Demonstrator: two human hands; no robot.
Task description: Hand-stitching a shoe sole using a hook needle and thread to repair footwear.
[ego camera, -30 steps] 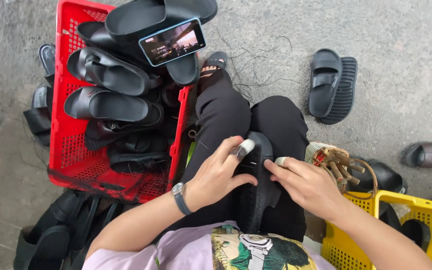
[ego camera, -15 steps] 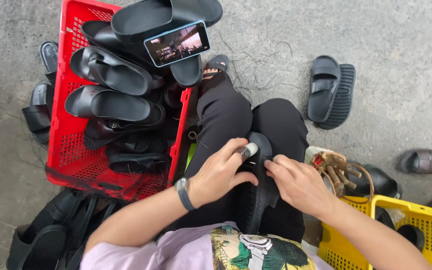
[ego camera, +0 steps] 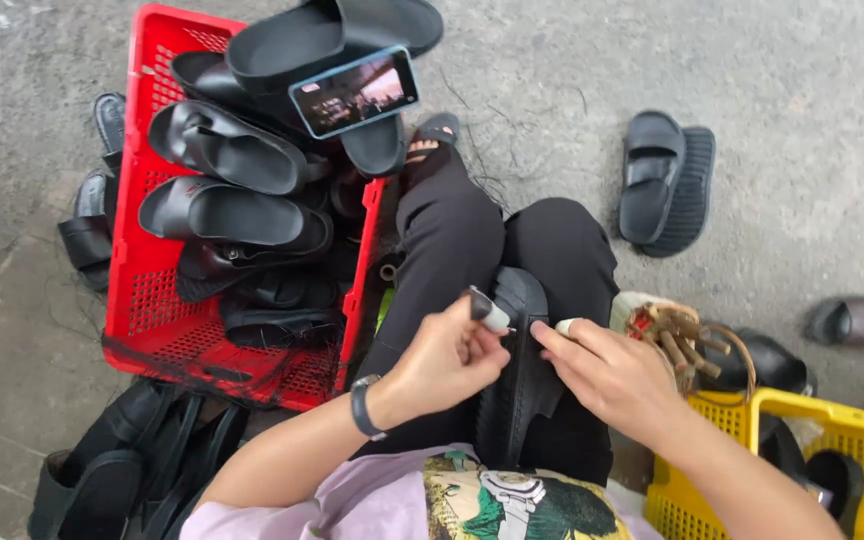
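A black rubber slide sandal [ego camera: 524,370] lies lengthwise on my lap, between my legs in black trousers. My left hand [ego camera: 447,360], with a dark watch on the wrist, grips the sandal's left edge and has a small taped tool at its fingertips. My right hand [ego camera: 612,375] rests on the sandal's right side, a taped fingertip pressed against the edge. Both hands meet near the toe end of the sandal.
A red plastic crate [ego camera: 157,300] at the left holds several black sandals, with a phone [ego camera: 354,92] propped on top. More black sandals lie on the concrete around it. A yellow crate [ego camera: 832,430] stands at the lower right; a sandal pair [ego camera: 664,180] lies beyond.
My hands have shifted slightly along the sandal's edge; the left thumb and tool now sit closer to the right fingertip. The sandal stays on my lap.
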